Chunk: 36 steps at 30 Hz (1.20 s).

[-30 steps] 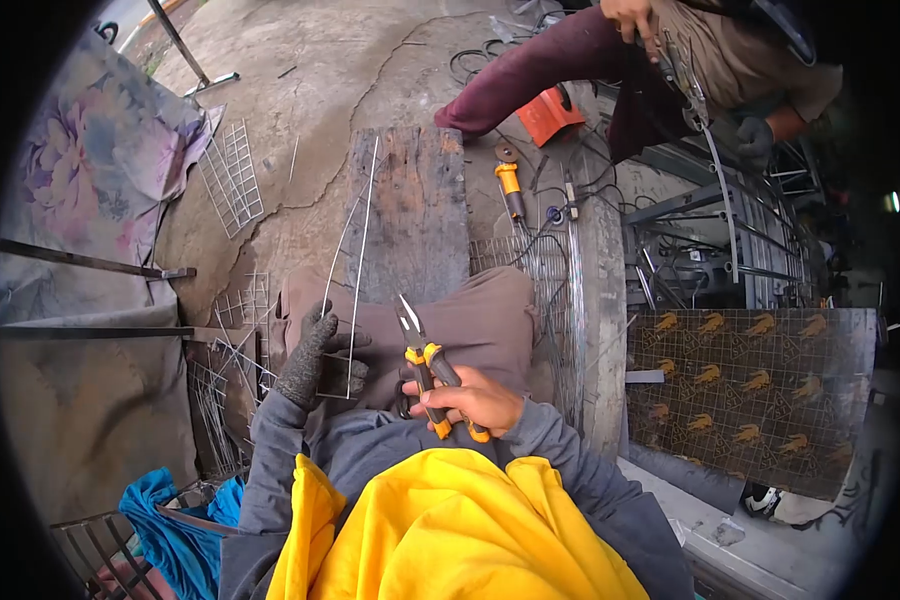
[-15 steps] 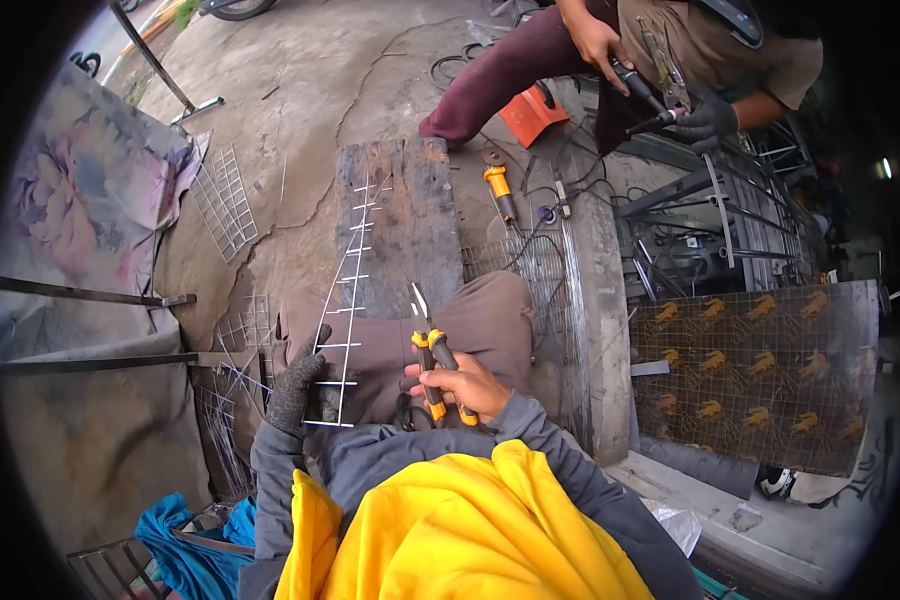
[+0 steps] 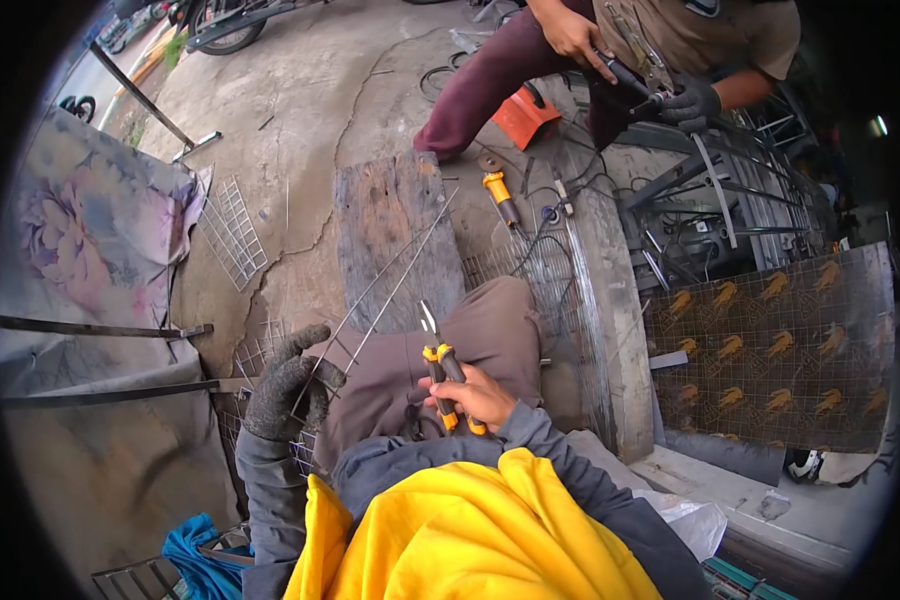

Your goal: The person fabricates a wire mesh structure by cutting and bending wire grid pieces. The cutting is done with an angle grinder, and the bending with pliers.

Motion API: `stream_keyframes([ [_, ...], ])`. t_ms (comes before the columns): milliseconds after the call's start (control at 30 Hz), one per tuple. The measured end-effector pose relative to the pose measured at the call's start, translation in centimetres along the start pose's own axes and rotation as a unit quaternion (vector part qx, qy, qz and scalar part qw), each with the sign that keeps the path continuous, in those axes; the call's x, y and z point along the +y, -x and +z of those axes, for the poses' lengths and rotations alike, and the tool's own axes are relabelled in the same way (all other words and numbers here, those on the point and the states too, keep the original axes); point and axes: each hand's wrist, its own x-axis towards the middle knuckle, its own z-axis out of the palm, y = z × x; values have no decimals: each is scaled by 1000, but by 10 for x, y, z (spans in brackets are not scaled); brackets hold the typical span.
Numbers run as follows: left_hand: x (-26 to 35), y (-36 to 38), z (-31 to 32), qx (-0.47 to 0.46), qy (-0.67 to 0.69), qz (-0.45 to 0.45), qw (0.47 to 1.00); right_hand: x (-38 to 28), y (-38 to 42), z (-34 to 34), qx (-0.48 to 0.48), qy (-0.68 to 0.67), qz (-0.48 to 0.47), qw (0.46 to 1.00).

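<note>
My left hand (image 3: 282, 395), in a dark grey glove, is closed around the near end of a narrow welded-wire strip (image 3: 409, 268). Its long wires run up and to the right above my lap, with the far tips over the plank; it is seen nearly edge-on, so most short cross wires are hard to make out. In my bare right hand (image 3: 485, 398) are pliers (image 3: 433, 353) with yellow and black handles. Their jaws point up and away from me, a little apart, and touch no wire. The gloved fingers partly hide the strip's near end.
A worn wooden plank (image 3: 385, 225) lies ahead of my knees. Right of it are a yellow angle grinder (image 3: 500, 197), cables and an orange case (image 3: 525, 118). A co-worker (image 3: 510, 75) holds a dark tool beside metal frames. A patterned sheet (image 3: 760, 350) lies at right, mesh pieces (image 3: 232, 232) at left.
My left hand has tilted and turned the wire strip, so its far end now points up to the right instead of lying flat over the lap. The pliers stay in my right hand.
</note>
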Motion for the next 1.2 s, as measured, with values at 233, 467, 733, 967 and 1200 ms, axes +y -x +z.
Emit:
stream_keyframes([
  [233, 2, -8, -3, -33, 8, 50, 998, 7, -2, -3, 9, -11, 10, 1000],
  [467, 69, -8, 62, -163, -3, 219, 962, 9, -3, -6, 9, -9, 3, 1000],
  [733, 97, -27, 62, -127, 98, 248, 955, 18, -4, -8, 28, -23, 6, 999],
  [967, 159, -54, 83, 75, -454, 366, 809, 22, -13, -11, -15, 19, 37, 999],
  [1200, 195, -48, 119, -46, -226, 259, 938, 16, -2, -6, -24, -23, -7, 999],
])
